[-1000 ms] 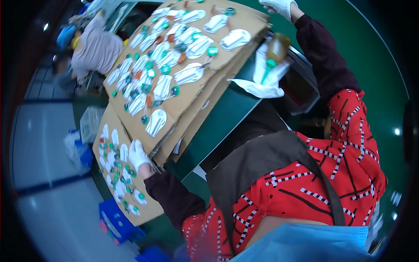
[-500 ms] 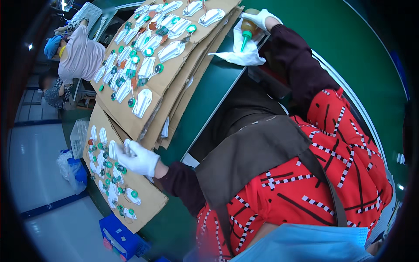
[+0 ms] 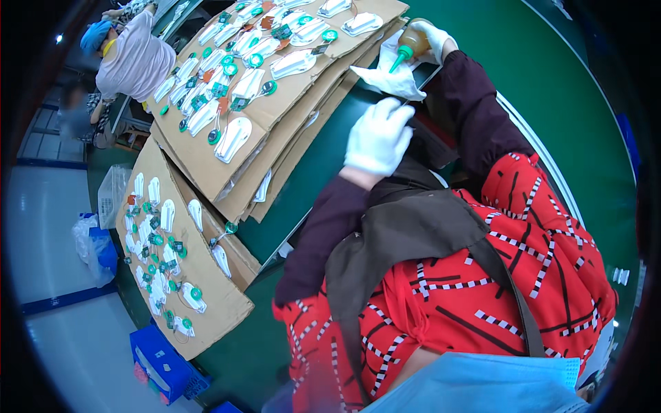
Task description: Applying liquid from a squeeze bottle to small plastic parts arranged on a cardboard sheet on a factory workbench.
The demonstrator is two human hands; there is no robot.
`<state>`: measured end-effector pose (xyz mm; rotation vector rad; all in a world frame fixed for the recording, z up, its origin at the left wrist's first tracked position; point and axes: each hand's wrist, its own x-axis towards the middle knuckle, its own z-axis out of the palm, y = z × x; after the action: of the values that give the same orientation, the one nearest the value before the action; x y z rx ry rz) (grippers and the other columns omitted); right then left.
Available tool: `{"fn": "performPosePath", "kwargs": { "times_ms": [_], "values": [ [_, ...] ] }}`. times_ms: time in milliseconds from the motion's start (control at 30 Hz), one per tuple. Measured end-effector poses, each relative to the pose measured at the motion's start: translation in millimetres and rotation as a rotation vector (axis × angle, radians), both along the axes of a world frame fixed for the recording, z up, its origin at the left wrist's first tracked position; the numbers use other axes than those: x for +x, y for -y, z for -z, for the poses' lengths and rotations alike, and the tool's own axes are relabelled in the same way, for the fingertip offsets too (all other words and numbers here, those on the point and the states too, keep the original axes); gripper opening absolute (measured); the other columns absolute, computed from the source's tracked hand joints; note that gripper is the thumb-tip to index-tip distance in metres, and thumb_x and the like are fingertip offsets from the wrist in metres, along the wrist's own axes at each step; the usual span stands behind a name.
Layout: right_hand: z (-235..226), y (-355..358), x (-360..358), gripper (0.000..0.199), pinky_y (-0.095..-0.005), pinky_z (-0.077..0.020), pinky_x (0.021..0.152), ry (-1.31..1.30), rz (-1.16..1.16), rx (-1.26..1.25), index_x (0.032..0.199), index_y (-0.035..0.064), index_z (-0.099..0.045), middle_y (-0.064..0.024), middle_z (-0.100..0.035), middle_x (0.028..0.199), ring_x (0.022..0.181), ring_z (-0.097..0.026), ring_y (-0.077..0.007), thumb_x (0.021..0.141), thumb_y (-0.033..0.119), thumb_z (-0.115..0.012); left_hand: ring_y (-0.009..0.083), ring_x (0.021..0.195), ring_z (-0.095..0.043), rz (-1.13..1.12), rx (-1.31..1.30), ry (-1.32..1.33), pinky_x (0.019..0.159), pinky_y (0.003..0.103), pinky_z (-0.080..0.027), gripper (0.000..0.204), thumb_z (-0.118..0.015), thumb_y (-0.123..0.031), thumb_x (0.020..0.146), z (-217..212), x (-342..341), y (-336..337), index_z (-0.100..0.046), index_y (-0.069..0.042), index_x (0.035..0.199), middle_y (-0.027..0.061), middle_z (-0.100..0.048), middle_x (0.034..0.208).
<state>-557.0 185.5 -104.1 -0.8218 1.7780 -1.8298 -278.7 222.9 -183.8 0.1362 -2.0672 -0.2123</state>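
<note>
My left hand [image 3: 378,138], in a white glove, sits just above the middle of the frame over the green table [image 3: 585,103], fingers curled loosely together; I cannot tell whether it grips anything, though it lies just below the white cloth [image 3: 389,77]. My right hand [image 3: 434,36], also gloved, is at the top of the frame, closed around a small amber squeeze bottle [image 3: 411,45] whose green nozzle [image 3: 397,60] points down and left at the cloth. The two hands are apart, the right one higher and a little farther right.

Left of the cloth, a stack of cardboard sheets [image 3: 241,165] slants across the upper middle, its top sheet covered with rows of white moulded pieces [image 3: 234,138] and small green round parts [image 3: 256,60]. Lower left, another cardboard sheet [image 3: 206,303] carries more of the same pieces. A blue bin [image 3: 162,361] stands on the floor at the bottom left. In the upper left corner, another person [image 3: 134,58] in a pale top and blue cap bends over their own work.
</note>
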Motion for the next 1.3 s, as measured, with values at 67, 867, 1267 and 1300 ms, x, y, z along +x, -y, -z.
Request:
{"fn": "performPosePath", "kwargs": {
  "times_ms": [67,867,1267,1300],
  "values": [
    [5,-4,11,0.056,-0.0381,-0.0544,0.071,0.031,0.030,0.032,0.115,0.0048,-0.054,-0.0163,-0.057,0.110,0.088,-0.062,-0.0288,0.074,0.040,-0.069,0.0309,0.087,-0.057,-0.115,0.063,0.090,0.075,0.041,-0.048,0.034,-0.069,-0.018,0.072,2,-33,10,-0.057,-0.010,0.103,0.0102,-0.055,0.103],
    [-11,-21,-60,0.096,-0.0284,-0.0382,0.061,0.765,-0.961,-0.826,0.123,-0.0037,-0.042,-0.0092,-0.050,0.089,0.071,-0.042,-0.0163,0.049,0.045,-0.081,0.0290,0.090,-0.060,-0.017,0.371,-0.023,0.078,0.036,-0.049,0.019,-0.062,-0.012,0.077,2,27,32,-0.063,-0.006,0.095,0.0127,-0.061,0.097],
    [-4,-15,192,0.079,-0.0306,-0.0496,0.065,0.456,-0.775,-0.606,0.136,0.0069,-0.033,-0.0174,-0.044,0.132,0.095,-0.055,-0.0230,0.077,0.047,-0.066,0.0241,0.082,-0.058,-0.839,0.383,-0.065,0.070,0.033,-0.048,0.022,-0.069,-0.018,0.074,-36,218,53,-0.068,-0.006,0.093,0.0109,-0.056,0.093],
    [-6,-12,198,0.076,-0.0327,-0.0507,0.066,0.523,-0.941,-0.578,0.136,0.0100,-0.032,-0.0158,-0.045,0.130,0.100,-0.055,-0.0238,0.079,0.046,-0.066,0.0252,0.083,-0.059,-0.883,0.312,0.029,0.070,0.035,-0.048,0.025,-0.069,-0.023,0.074,-41,215,58,-0.069,-0.007,0.093,0.0120,-0.055,0.094]
  ]
}}
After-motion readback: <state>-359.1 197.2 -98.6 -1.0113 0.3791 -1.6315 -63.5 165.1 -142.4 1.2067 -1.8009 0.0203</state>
